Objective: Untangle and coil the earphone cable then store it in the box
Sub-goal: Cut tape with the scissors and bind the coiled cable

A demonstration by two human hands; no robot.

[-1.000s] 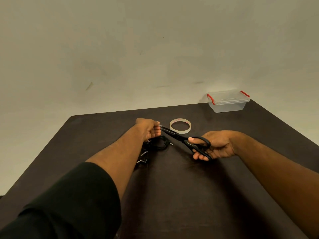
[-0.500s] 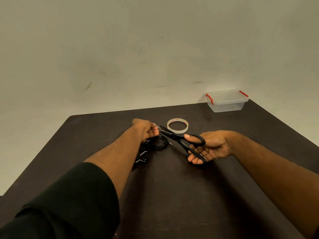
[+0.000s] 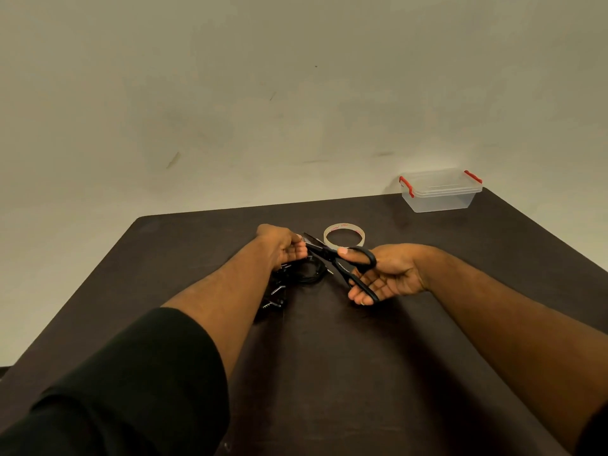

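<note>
Both hands are busy: your left hand point(image 3: 285, 248) pinches something small at the blade tips, your right hand point(image 3: 385, 274) grips scissors point(image 3: 332, 258). Coiled earphone cable point(image 3: 306, 274) lies centre-frame; box point(image 3: 439, 192), upper right, awaits, lid on.

Dark brown surface point(image 3: 329, 373), set against a plain pale wall point(image 3: 296, 93).
Left hand point(image 3: 283, 246): fingers curled, pinching something small at the blade tips; what it is cannot be made out.
Right hand point(image 3: 388, 274): palm up, thumb through a loop of the black scissors point(image 3: 342, 263), handles spread apart.
Black earphone cable point(image 3: 306, 274): bundled loop lying on the surface, partly under the left hand.
Tape roll point(image 3: 344, 235): flat, just beyond the scissors.
Clear box point(image 3: 439, 192): lidded, red clasps, far right corner, well apart from the hands.
Black sleeve point(image 3: 115, 390): on the left forearm.
</note>
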